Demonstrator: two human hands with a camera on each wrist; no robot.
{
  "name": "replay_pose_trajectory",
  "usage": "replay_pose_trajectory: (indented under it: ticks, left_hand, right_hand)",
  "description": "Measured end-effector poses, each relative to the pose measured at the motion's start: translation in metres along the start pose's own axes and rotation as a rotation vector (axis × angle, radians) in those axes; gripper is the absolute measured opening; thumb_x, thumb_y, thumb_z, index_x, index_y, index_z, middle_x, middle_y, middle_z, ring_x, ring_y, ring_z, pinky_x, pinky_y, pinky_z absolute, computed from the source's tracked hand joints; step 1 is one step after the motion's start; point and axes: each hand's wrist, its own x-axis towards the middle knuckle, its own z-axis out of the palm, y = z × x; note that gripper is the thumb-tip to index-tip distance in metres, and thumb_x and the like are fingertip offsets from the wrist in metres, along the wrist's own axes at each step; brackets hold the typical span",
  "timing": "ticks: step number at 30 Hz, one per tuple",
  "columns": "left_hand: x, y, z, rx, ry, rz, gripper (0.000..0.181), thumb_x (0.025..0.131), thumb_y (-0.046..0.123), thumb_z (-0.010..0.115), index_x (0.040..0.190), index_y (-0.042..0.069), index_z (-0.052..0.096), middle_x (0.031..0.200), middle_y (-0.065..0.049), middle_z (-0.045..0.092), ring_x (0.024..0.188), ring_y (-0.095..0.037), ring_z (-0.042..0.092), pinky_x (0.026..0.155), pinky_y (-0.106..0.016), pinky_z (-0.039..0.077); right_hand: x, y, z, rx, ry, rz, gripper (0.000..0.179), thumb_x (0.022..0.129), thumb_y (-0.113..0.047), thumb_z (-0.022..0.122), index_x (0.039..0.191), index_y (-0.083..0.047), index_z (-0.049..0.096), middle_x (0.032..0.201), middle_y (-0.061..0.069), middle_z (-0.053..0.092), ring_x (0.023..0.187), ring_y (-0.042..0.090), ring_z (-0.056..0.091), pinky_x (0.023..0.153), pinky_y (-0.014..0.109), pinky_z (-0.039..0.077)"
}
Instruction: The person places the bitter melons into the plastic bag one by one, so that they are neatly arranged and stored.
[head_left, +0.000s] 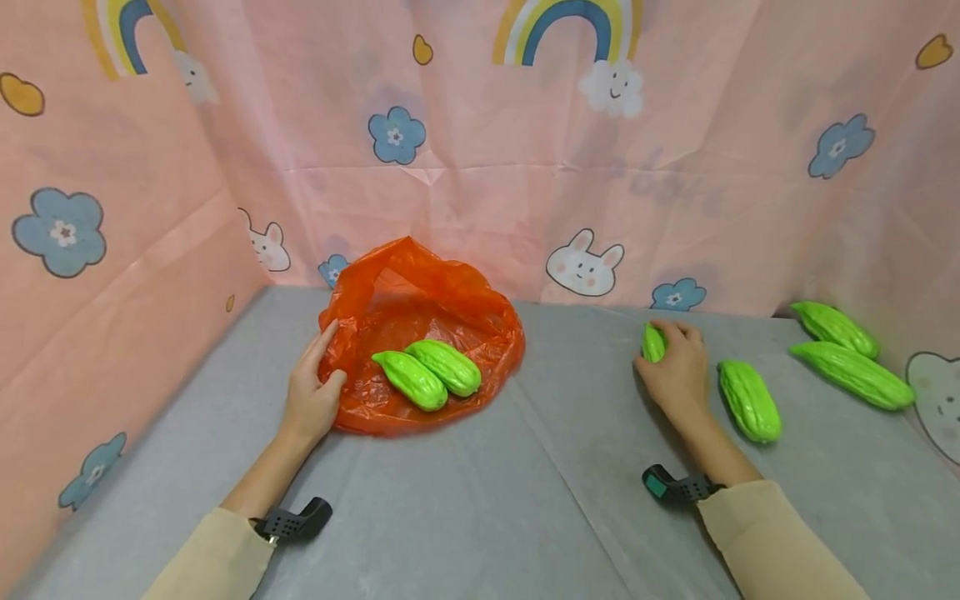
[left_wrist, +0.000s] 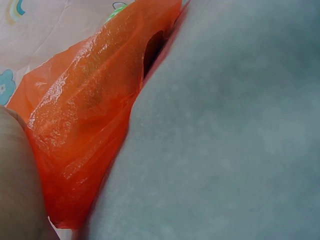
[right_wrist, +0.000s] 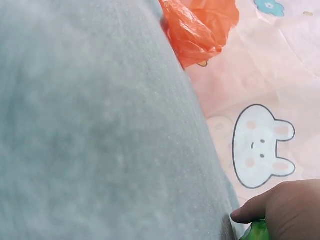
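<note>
An orange plastic bag (head_left: 498,329) stands with its mouth facing the head view, and two green bitter melons (head_left: 411,381) lie in it side by side. My left hand (head_left: 311,396) holds the bag's left edge, thumb toward the opening. Over on the right, my right hand (head_left: 675,371) grips a bitter melon (head_left: 654,342), its thumb and fingers on either side; most of that melon is hidden by the hand. In the right wrist view only a bit of the held melon (right_wrist: 257,230) shows under the hand.
Just right of my right hand lies another bitter melon (head_left: 750,402). Two more, an upper melon (head_left: 836,327) and a lower melon (head_left: 855,375), sit by the right wall. A pink printed cloth (head_left: 480,200) encloses the grey tabletop (head_left: 465,508) at the back and sides.
</note>
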Motion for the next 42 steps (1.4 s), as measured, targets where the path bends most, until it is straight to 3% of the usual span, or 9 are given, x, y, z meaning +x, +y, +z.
replay_pose_trajectory:
  ticks: [8, 17, 21, 24, 26, 42]
  left_hand:
    - [0.0, 0.0, 0.001, 0.009, -0.007, 0.008, 0.07, 0.089, -0.01, 0.044, 0.156, 0.009, 0.04, 0.16, -0.018, 0.039, 0.144, -0.034, 0.042, 0.1, -0.001, 0.03]
    - [0.001, -0.001, 0.003, 0.028, 0.002, 0.015, 0.069, 0.088, -0.009, 0.045, 0.155, 0.008, 0.041, 0.16, -0.018, 0.04, 0.145, -0.034, 0.04, 0.103, -0.005, 0.03]
    - [0.002, 0.0, 0.004, 0.034, -0.003, 0.011, 0.069, 0.089, -0.008, 0.045, 0.155, 0.009, 0.04, 0.161, -0.017, 0.039, 0.146, -0.032, 0.04, 0.115, -0.031, 0.036]
    - [0.003, 0.001, 0.004, 0.021, -0.006, 0.015, 0.068, 0.089, -0.008, 0.044, 0.156, 0.008, 0.04, 0.161, -0.017, 0.038, 0.146, -0.033, 0.039, 0.115, -0.053, 0.036]
    - [0.003, 0.002, 0.004, 0.015, -0.007, 0.017, 0.068, 0.089, -0.008, 0.044, 0.155, 0.007, 0.04, 0.161, -0.018, 0.038, 0.146, -0.034, 0.039, 0.115, -0.058, 0.034]
    - [0.001, 0.002, 0.0, 0.029, -0.014, 0.018, 0.067, 0.09, -0.007, 0.045, 0.155, 0.007, 0.04, 0.161, -0.018, 0.037, 0.148, -0.036, 0.037, 0.116, -0.059, 0.033]
  right_hand:
    - [-0.001, -0.001, 0.0, 0.022, -0.004, -0.026, 0.059, 0.083, -0.009, 0.07, 0.14, -0.002, 0.057, 0.137, 0.032, 0.045, 0.117, 0.049, 0.048, 0.09, 0.059, 0.039]
    - [0.002, -0.012, -0.005, 0.12, -0.002, -0.093, 0.059, 0.083, -0.013, 0.074, 0.139, -0.002, 0.059, 0.135, 0.029, 0.053, 0.114, 0.044, 0.051, 0.09, 0.053, 0.038]
    - [0.002, -0.023, -0.01, 0.136, -0.036, -0.129, 0.059, 0.085, -0.016, 0.075, 0.141, -0.004, 0.057, 0.133, 0.027, 0.057, 0.111, 0.039, 0.052, 0.088, 0.049, 0.039]
    - [0.001, -0.035, -0.011, 0.169, -0.071, -0.159, 0.059, 0.086, -0.015, 0.076, 0.142, -0.005, 0.057, 0.134, 0.025, 0.06, 0.109, 0.036, 0.053, 0.086, 0.045, 0.041]
    - [0.0, -0.043, -0.01, 0.195, -0.089, -0.17, 0.059, 0.086, -0.014, 0.076, 0.142, -0.005, 0.057, 0.134, 0.023, 0.061, 0.107, 0.035, 0.054, 0.085, 0.043, 0.044]
    - [0.003, -0.11, -0.001, 0.296, -0.191, -0.206, 0.057, 0.09, -0.02, 0.072, 0.144, -0.01, 0.056, 0.142, 0.02, 0.056, 0.114, 0.037, 0.057, 0.09, 0.051, 0.052]
